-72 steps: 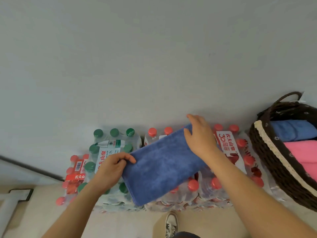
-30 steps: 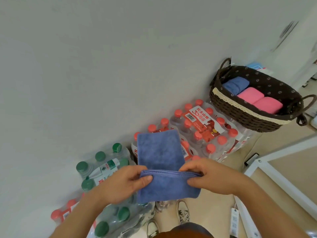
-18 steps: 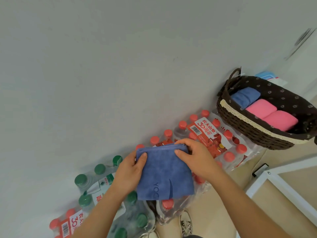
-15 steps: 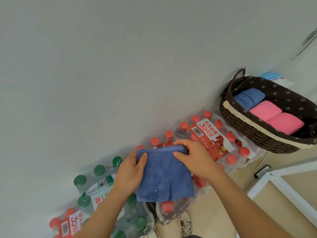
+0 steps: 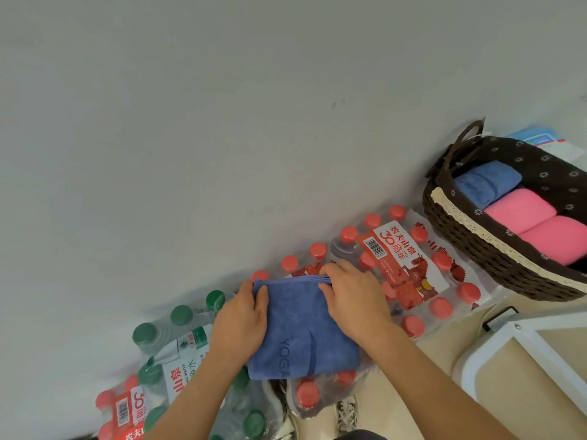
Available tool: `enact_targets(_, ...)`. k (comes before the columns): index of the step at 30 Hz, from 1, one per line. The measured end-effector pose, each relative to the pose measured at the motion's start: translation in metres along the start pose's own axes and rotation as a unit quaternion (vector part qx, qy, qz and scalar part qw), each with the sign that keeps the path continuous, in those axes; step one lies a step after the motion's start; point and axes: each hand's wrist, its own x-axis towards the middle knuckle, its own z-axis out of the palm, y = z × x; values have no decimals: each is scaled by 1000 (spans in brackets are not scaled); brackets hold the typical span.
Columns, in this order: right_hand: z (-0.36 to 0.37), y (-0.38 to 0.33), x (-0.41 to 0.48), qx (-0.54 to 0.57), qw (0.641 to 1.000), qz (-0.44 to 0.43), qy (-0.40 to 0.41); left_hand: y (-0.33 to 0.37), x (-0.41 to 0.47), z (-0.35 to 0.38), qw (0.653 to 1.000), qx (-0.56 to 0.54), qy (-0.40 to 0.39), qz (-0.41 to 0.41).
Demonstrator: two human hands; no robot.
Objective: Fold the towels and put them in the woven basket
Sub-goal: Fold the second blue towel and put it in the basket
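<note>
The fingers of the right hand pinch the far edge of the blue towel, with the thumb pressed flat on top. The fingers of the left hand curl round the towel's left side, and its thumb lies on top too.

The grey wall is the biggest thing and fills the view from 9 o'clock round to 2 o'clock. The packs of water bottles come next. They sit along the bottom of the wall, with red caps near the middle and green caps at about 8 o'clock.

The woven basket is at 3 o'clock, just beside the red-cap pack. Inside it lie one folded blue towel and two pink towels, side by side and touching.

The blue towel in the hands is folded and rests on the bottle packs near the middle. The word YOGA shows on it.

A shoe peeks out at 6 o'clock.
</note>
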Motion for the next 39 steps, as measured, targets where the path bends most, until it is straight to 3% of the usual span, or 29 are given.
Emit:
enact_targets(11,-10,11,17,91,989,59,-101,0,2,-1,985,144,69,61)
enact_targets(14,-16,11,24,58,987,55,-138,1,7,-5,986,148,34,67)
enact_targets(19,-24,6,38,35,973,54,-223,4,12,-12,998,28,-4,48)
enact_targets(22,-28,8,43,71,960,49,-265,0,15,-17,997,-44,-54,23)
enact_targets(25,-37,12,46,138,943,53,-299,0,17,-23,992,-92,-72,51)
enact_targets(28,-57,9,48,175,941,23,-287,14,16,-36,978,-129,-140,88)
enact_targets(30,-75,1,48,197,947,-5,-255,28,20,-47,972,-55,-188,131)
enact_targets(32,-98,-8,46,203,955,-32,-213,40,24,-55,969,57,-137,197)
enact_targets(34,-120,-14,42,157,973,-65,-159,55,24,-65,955,106,-28,277)
enact_targets(37,-133,-18,26,-16,989,-126,-76,67,22,-69,892,166,132,400)
enact_targets(39,-119,-14,7,-90,984,-151,-21,64,17,-62,855,207,175,442)
